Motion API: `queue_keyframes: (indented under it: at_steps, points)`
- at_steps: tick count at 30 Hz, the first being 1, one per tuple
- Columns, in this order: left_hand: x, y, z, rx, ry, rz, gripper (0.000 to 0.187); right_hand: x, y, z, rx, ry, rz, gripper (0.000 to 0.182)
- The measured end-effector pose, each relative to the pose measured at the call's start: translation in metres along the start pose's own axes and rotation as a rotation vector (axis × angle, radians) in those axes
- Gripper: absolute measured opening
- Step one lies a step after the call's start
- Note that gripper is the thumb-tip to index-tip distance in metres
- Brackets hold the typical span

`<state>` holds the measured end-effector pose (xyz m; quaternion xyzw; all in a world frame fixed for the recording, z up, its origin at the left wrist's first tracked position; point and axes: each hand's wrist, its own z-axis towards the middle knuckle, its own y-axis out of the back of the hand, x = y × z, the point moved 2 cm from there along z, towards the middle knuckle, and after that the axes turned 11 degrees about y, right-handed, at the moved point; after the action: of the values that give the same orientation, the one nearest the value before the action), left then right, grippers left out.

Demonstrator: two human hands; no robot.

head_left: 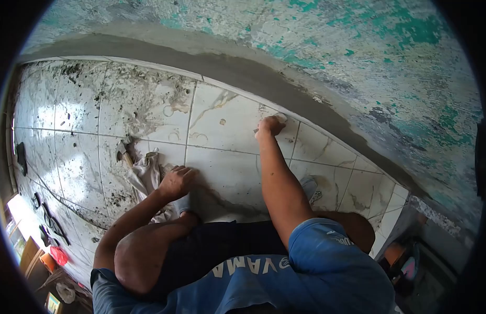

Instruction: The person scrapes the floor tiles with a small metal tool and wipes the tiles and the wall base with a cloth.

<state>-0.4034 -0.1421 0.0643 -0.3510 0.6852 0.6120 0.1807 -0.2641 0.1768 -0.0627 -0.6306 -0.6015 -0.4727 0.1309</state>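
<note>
My right hand [270, 127] is reached out to the floor tile beside the foot of the wall. Its fingers are curled in, and a small edge shows at the fingers; what they hold is mostly hidden. A pale round patch or piece [280, 117] is just past the knuckles. My left hand [177, 181] hangs near my shin with its fingers curled together, and nothing shows in it. Beside it a dirty whitish cloth [146, 175] lies on the floor. A hatchet-like tool [122, 152] with a metal head and wooden handle lies against the cloth.
Dark crumbs and dirt [114, 201] are scattered over the white tiles [222, 125] on the left. A wall with peeling green paint [358, 63] and a grey lower band curves across the far side. Sandals [53, 224] and a red bag [58, 255] lie lower left.
</note>
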Motion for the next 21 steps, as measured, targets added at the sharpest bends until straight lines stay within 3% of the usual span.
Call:
queue_keyframes:
  at_steps: [2, 3, 4, 5, 7, 8, 10, 11, 13, 15, 19, 21]
  points:
    - [0.005, -0.005, -0.004, -0.034, -0.081, 0.010, 0.029, -0.034, -0.021, 0.001, 0.279, 0.009, -0.009, 0.040]
    - [0.005, -0.010, -0.007, -0.079, -0.140, 0.021, 0.030, -0.016, -0.025, -0.043, 0.427, 0.043, -0.045, 0.023]
    - [0.009, -0.015, -0.008, -0.084, -0.182, 0.013, 0.031, 0.015, -0.026, -0.094, 0.622, -0.029, -0.037, 0.020]
    - [0.012, -0.016, -0.009, -0.077, -0.198, 0.003, 0.031, 0.011, -0.037, -0.105, 0.595, 0.010, 0.020, 0.023]
    - [0.015, -0.015, -0.008, -0.031, -0.209, -0.019, 0.032, 0.007, -0.030, -0.111, 0.569, 0.055, 0.003, 0.051]
    - [0.014, -0.016, -0.006, -0.016, -0.238, -0.016, 0.032, 0.006, -0.022, -0.112, 0.544, 0.057, 0.025, 0.051]
    - [0.014, -0.017, 0.009, -0.094, -0.150, -0.129, 0.030, -0.006, 0.005, -0.089, 0.401, 0.381, 0.055, 0.044]
    - [0.011, -0.021, 0.020, -0.069, -0.193, -0.123, 0.030, -0.011, 0.030, -0.064, 0.301, 0.620, -0.319, 0.035]
    - [0.003, -0.030, 0.043, -0.094, -0.121, -0.252, 0.027, 0.019, 0.076, -0.070, 0.357, 0.511, 0.047, 0.025]
    - [-0.005, -0.029, 0.064, -0.074, -0.153, -0.254, 0.025, 0.030, 0.108, -0.049, 0.146, 1.061, -0.298, 0.019]
    - [-0.009, -0.020, 0.084, -0.036, -0.253, -0.248, 0.023, 0.022, 0.138, -0.035, 0.074, 1.015, -0.191, 0.017]
    - [-0.003, -0.014, 0.085, 0.002, -0.151, -0.260, 0.023, -0.001, 0.137, -0.018, 0.187, 0.934, -0.191, 0.028]
